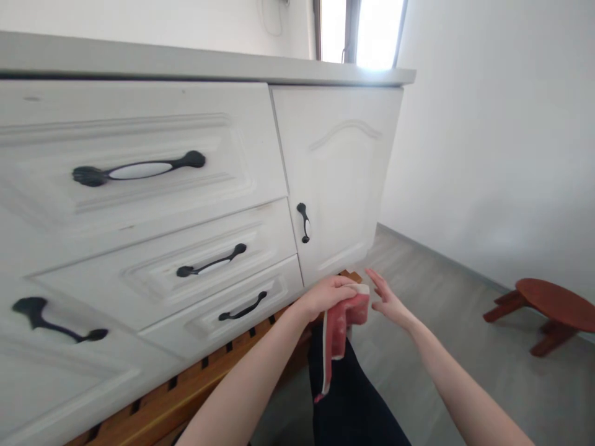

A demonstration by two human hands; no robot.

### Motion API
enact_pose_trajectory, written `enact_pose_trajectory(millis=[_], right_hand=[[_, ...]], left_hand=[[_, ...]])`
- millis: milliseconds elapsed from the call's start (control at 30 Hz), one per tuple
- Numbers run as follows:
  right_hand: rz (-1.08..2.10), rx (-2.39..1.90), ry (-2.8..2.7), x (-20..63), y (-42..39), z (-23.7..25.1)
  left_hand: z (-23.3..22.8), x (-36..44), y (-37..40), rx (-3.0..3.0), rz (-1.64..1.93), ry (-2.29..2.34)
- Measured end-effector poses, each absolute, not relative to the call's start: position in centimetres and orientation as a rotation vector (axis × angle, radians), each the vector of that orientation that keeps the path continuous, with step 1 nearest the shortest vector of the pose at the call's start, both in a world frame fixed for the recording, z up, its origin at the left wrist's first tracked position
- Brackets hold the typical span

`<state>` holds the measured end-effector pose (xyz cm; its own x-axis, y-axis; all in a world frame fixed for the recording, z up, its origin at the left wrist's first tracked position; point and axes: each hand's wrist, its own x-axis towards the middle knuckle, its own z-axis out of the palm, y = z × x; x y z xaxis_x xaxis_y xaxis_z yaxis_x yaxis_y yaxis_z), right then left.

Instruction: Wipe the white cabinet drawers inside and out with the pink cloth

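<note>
My left hand (326, 295) grips a red cloth with a white edge (339, 325), which hangs down over my dark trouser leg (346, 396). Beside the cloth's top corner, my right hand (387, 300) is held with flat, spread fingers and holds nothing; whether it touches the cloth I cannot tell. Both hands are low, in front of the white cabinet door (337, 173) and its black handle (304, 222).
A white cabinet fills the left, with stacked drawers (139, 155) bearing black handles and a grey countertop (186, 62). A wooden slatted base (186, 384) runs under it. A low red-brown stool (551, 306) stands on the grey floor at the right, by a white wall.
</note>
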<state>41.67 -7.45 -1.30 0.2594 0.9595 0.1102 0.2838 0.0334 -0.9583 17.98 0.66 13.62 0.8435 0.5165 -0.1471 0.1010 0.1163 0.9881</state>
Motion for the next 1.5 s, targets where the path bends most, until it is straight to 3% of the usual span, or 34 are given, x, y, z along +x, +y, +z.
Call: enact_pose_trajectory(millis=[200,267,400,533,700,800,967,1100,1200,1500], right_hand=[[1.091,-1.148,-1.991,37.9,-4.9,7.1],[1.258,-1.099,-2.028,37.7,-5.7,7.3],[1.461,-1.175,-1.606,37.5,-7.2,4.5],[1.398,-1.047,-1.481,34.6,-5.5,3.9],[1.317,-0.873,-1.953,31.5,-2.2,8.6],[1.332,-0.961,-2.1,31.5,-2.9,8.9],[1.396,-1.268,-1.817,31.3,-5.8,4.6],[0.976,-1.608,-1.738,31.2,-6.7,3.0],[0.869,-1.766,-1.579,30.2,-6.2,3.9],[1.4,-1.375,-1.008,18.8,-5.3,7.3]], left_hand=[[17.8,13.3,1.9,1.621,0.274,0.615],[18.3,11.8,2.3,1.631,0.3,0.662],[18.2,9.7,2.7,1.581,0.303,0.689],[18.3,9.1,2.7,1.617,0.199,0.634],[19.4,7.0,2.7,1.777,0.189,0.641],[19.6,4.2,2.8,1.773,0.228,0.782],[17.7,0.6,3.1,1.709,0.226,0.859],[14.3,-0.8,3.3,1.746,0.268,0.911],[11.9,-1.1,2.6,1.771,0.349,0.973],[10.2,3.2,-2.7,1.786,0.752,1.141]])
